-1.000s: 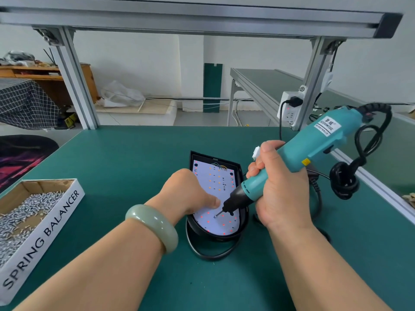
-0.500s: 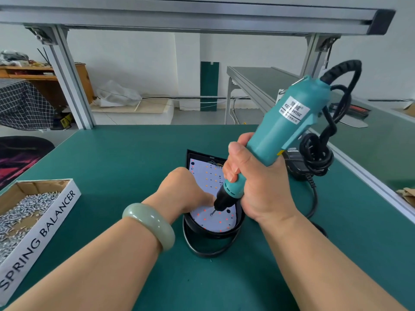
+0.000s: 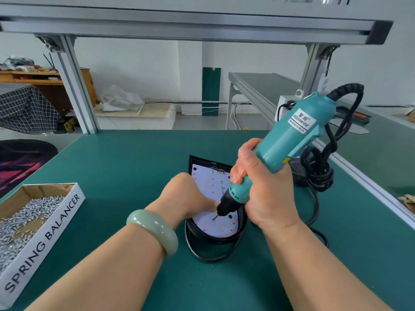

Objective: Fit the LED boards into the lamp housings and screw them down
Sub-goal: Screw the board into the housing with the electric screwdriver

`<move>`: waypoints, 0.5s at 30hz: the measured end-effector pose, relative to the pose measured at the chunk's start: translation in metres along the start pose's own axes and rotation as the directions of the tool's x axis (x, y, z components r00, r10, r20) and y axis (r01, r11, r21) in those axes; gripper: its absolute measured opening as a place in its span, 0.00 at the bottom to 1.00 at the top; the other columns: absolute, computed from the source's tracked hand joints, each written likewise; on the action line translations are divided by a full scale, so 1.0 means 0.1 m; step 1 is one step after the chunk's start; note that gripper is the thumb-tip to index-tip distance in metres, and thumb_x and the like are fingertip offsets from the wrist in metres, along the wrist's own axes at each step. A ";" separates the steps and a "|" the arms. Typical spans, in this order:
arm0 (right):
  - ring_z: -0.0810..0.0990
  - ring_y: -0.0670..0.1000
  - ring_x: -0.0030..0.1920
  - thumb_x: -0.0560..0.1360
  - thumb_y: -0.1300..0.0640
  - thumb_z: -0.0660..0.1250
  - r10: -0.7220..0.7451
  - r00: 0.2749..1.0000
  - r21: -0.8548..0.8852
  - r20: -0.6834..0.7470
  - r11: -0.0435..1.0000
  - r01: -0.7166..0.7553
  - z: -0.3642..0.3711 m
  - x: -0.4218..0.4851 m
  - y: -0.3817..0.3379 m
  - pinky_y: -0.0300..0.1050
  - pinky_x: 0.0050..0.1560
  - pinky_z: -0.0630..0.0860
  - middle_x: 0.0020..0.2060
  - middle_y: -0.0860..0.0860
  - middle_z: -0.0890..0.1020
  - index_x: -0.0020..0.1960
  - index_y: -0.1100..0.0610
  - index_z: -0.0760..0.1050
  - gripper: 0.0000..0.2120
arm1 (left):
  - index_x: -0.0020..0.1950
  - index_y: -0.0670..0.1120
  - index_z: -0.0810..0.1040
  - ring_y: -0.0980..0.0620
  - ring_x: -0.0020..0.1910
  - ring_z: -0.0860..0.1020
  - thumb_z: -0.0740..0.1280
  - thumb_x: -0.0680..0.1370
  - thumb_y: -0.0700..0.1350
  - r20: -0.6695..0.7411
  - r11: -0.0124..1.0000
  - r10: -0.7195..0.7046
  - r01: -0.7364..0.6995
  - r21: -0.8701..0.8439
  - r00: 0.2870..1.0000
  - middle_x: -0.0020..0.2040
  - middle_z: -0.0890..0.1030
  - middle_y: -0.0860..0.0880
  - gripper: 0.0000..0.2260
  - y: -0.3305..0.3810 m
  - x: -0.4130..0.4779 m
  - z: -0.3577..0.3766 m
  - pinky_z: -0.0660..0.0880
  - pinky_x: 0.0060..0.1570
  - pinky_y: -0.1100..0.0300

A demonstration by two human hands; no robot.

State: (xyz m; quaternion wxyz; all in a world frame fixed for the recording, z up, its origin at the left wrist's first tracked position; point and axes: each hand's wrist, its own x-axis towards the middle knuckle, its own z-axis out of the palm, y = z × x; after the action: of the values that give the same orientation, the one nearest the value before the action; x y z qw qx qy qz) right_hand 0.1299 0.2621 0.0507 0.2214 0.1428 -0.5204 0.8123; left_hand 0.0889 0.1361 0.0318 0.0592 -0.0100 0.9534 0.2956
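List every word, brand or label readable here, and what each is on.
"SPRING BALANCER": white side of the box holding screws.
"KEENWISE": white label on the teal screwdriver, under two Chinese characters.
Label's bottom line: too blurred to read.
LED board markings: too small to read.

At lower left of the frame, the white side of the cardboard screw box [image 3: 42, 239] reads "SPRING BALANCER". At upper right, a white label [image 3: 302, 122] on the teal electric screwdriver [image 3: 289, 140] reads "KEENWISE" beneath two Chinese characters; its smaller print is illegible.
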 end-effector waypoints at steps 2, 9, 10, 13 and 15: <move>0.68 0.48 0.24 0.71 0.60 0.68 0.034 0.997 0.063 -0.067 0.998 -0.030 0.03 0.05 -0.08 0.40 0.30 0.69 0.23 0.47 0.70 0.35 0.52 0.74 0.07 | 0.33 0.46 0.62 0.53 0.25 0.59 0.76 0.64 0.53 0.009 1.000 -0.003 0.003 -0.003 1.000 0.28 0.62 0.52 0.23 -0.01 0.01 0.00 0.55 0.18 0.66; 0.73 0.48 0.27 0.75 0.52 0.70 0.306 0.853 -0.045 -0.422 0.933 -0.357 -0.33 0.41 -0.61 0.38 0.30 0.73 0.28 0.50 0.75 0.41 0.55 0.72 0.10 | 0.38 0.43 0.69 0.50 0.32 0.68 0.78 0.65 0.50 0.094 0.991 -0.010 0.022 -0.130 0.996 0.34 0.71 0.49 0.19 -0.08 0.06 -0.01 0.65 0.32 0.61; 0.74 0.49 0.28 0.76 0.54 0.69 0.342 0.837 -0.156 -0.427 0.884 -0.440 -0.43 0.43 -0.65 0.40 0.32 0.74 0.31 0.51 0.77 0.41 0.55 0.72 0.08 | 0.38 0.43 0.69 0.49 0.33 0.69 0.78 0.65 0.49 0.097 0.991 -0.010 0.023 -0.134 0.995 0.34 0.71 0.49 0.19 -0.09 0.06 -0.01 0.66 0.33 0.60; 0.76 0.52 0.34 0.77 0.62 0.65 0.455 0.805 -0.467 -0.381 0.657 -0.592 -0.73 0.39 -0.70 0.46 0.38 0.74 0.41 0.57 0.78 0.47 0.58 0.73 0.01 | 0.36 0.43 0.68 0.49 0.33 0.68 0.78 0.65 0.49 0.103 0.991 -0.009 0.023 -0.134 0.995 0.34 0.70 0.48 0.20 -0.09 0.06 -0.01 0.65 0.33 0.60; 0.78 0.52 0.37 0.78 0.62 0.65 0.496 0.787 -0.644 -0.366 0.476 -0.599 -0.92 0.35 -0.69 0.48 0.40 0.74 0.44 0.57 0.79 0.52 0.60 0.73 0.04 | 0.36 0.43 0.68 0.49 0.33 0.68 0.78 0.65 0.50 0.100 0.992 -0.013 0.026 -0.127 0.995 0.34 0.71 0.48 0.19 -0.09 0.06 0.00 0.66 0.33 0.60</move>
State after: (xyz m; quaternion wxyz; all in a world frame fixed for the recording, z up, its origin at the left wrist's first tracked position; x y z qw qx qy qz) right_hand 0.1349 0.3777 0.0824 0.0210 -0.1850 -0.8018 0.5678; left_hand 0.0834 0.1283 0.0259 0.1085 -0.0084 0.9282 0.3557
